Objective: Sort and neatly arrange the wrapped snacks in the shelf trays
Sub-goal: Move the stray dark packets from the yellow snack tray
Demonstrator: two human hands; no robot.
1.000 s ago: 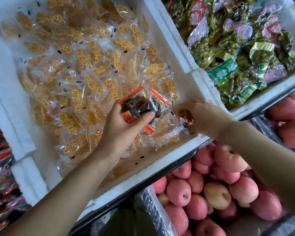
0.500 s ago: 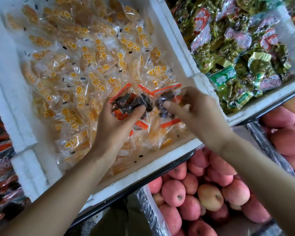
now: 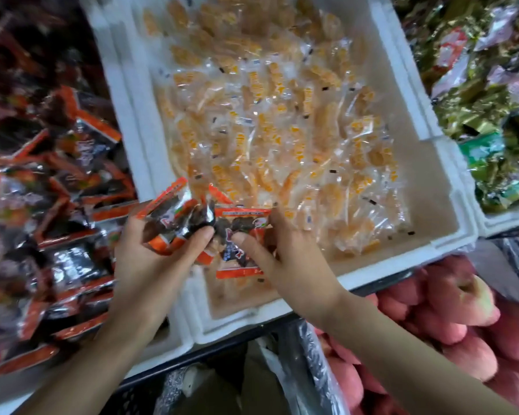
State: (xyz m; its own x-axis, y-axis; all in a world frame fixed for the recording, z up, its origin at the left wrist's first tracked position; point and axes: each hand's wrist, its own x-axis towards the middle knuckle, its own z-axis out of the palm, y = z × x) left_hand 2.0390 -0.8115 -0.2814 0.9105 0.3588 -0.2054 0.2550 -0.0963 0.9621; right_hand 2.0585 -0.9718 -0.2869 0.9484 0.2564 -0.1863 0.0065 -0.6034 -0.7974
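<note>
Wrapped snacks (image 3: 177, 223) in red-and-black film are bunched in my left hand (image 3: 153, 265), on the head view, the only one I have. The fingers curl round the bunch and the thumb clamps it from the front. My right hand (image 3: 291, 265) pinches a single packet (image 3: 237, 250) of the same kind between thumb and fingers, touching the bunch. Both hands hang over the near left corner of the white foam tray (image 3: 450, 211), which holds yellow packets (image 3: 282, 130). The red-and-black ones are strays there, as I read it.

Their own kind lies heaped in the left tray (image 3: 57, 205), just beside my left hand, so I judge this step to be the carry-over. To do it well, I would tuck the single packet into the bunch first, then move left with the thumb kept firm, since the film looks slick and a loose packet could drop back among the yellow ones. Over the left tray I would lower before letting go and lay them flat on the heap, not toss them. The green packets (image 3: 492, 115) and the apples (image 3: 462, 310) lie well clear.
</note>
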